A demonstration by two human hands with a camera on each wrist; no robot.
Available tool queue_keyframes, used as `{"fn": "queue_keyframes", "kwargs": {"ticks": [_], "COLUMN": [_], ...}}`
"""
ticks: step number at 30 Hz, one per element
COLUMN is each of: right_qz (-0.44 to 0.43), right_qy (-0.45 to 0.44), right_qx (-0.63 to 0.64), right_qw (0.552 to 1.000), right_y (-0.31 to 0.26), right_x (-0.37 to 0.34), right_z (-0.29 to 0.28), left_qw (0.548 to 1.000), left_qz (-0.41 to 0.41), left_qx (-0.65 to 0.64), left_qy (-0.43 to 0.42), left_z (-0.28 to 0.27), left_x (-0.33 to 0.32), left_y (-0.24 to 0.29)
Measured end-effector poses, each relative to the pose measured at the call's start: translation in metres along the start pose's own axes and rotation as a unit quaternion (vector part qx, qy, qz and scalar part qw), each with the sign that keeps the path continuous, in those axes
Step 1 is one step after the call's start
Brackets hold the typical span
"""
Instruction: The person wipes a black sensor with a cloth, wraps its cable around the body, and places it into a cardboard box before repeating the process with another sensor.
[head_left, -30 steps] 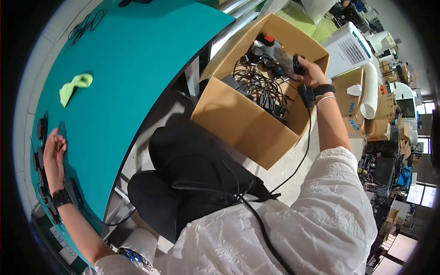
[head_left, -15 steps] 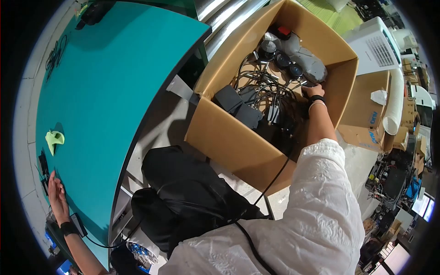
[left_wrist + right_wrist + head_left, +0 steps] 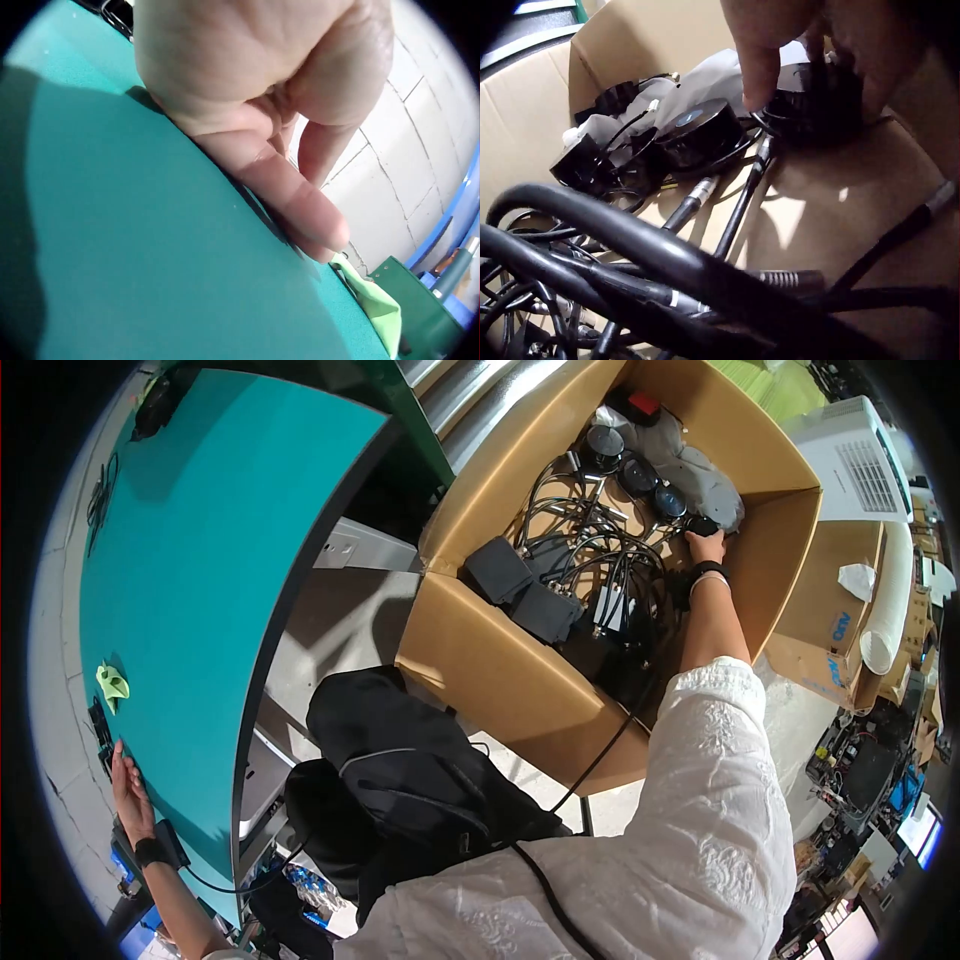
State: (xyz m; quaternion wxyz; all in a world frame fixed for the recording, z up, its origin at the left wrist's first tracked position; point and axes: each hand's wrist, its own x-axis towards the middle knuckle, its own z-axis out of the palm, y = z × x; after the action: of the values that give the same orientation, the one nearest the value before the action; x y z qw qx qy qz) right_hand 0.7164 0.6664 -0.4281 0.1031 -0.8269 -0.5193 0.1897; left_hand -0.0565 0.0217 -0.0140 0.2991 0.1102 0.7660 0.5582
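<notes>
Box (image 3: 515, 685) holds cables (image 3: 622, 556) — right hand (image 3: 707, 547) grips disc (image 3: 814, 109).

Cables (image 3: 622, 550) in box (image 3: 510, 675), right of table (image 3: 220, 560)

The cardboard box (image 3: 510, 680) is cut off above, the distant clutter (image 3: 862, 765) too small to tell.

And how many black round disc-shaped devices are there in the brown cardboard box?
4 visible: one disc held by the right hand, then near disc, middle disc and far disc lined along the grey plastic bag. Black cables may hide more.
</notes>
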Motion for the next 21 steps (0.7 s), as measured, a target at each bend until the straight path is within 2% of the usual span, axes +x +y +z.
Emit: {"fn": "queue_keyframes", "kwargs": {"ticks": [2,3,6,7,8,10,12,13,14,16,19,20,21], "right_qz": [0.042,0.029,0.038,0.005,-0.006,-0.12,-0.17,-0.204,-0.236,-0.323,-0.389,-0.404,-0.454], "right_qy": [0.041,0.091,0.088,0.15,0.152,0.166,0.088,0.006,-0.083,-0.13,-0.225,-0.259,-0.279], "right_qx": [0.075,0.071,0.071,0.075,0.082,0.112,0.301,0.391,0.473,0.453,0.459,0.45,0.434], "right_qw": [0.995,0.993,0.993,0.986,0.985,0.972,0.934,0.897,0.845,0.821,0.766,0.753,0.726], "right_y": [-0.008,-0.006,-0.025,-0.026,-0.026,-0.048,-0.091,-0.109,-0.128,-0.167,-0.216,-0.228,-0.235], "right_x": [-0.013,-0.013,-0.028,-0.022,-0.014,-0.022,-0.065,-0.085,-0.107,-0.18,-0.313,-0.354,-0.383], "right_z": [-0.006,-0.002,-0.02,-0.014,-0.015,-0.021,-0.051,-0.068,-0.084,-0.125,-0.184,-0.196,-0.198], "left_qw": [1.0,1.0,0.999,0.999,0.999,0.998,0.995,0.998,0.997,0.993,0.991,0.987,0.986], "left_qz": [0.003,0.004,0.011,0.013,0.019,0.035,0.057,0.058,0.072,0.109,0.118,0.139,0.138], "left_qx": [0.011,0.023,0.03,0.038,0.03,0.057,0.037,0.028,0.026,0.011,-0.036,-0.038,-0.051], "left_qy": [0.01,0.017,0.032,0.007,0.015,0.012,-0.068,0.001,-0.023,-0.034,-0.05,-0.076,-0.079], "left_z": [0.009,0.013,0.022,0.02,0.018,0.031,0.038,0.061,0.069,0.071,0.076,0.074,0.076], "left_x": [-0.002,-0.003,-0.004,-0.003,-0.003,-0.007,-0.01,-0.02,-0.022,-0.024,-0.037,-0.034,-0.039], "left_y": [0.0,0.001,-0.001,0.0,-0.002,0.0,-0.002,0.001,0.002,-0.003,-0.002,-0.005,-0.003]}}
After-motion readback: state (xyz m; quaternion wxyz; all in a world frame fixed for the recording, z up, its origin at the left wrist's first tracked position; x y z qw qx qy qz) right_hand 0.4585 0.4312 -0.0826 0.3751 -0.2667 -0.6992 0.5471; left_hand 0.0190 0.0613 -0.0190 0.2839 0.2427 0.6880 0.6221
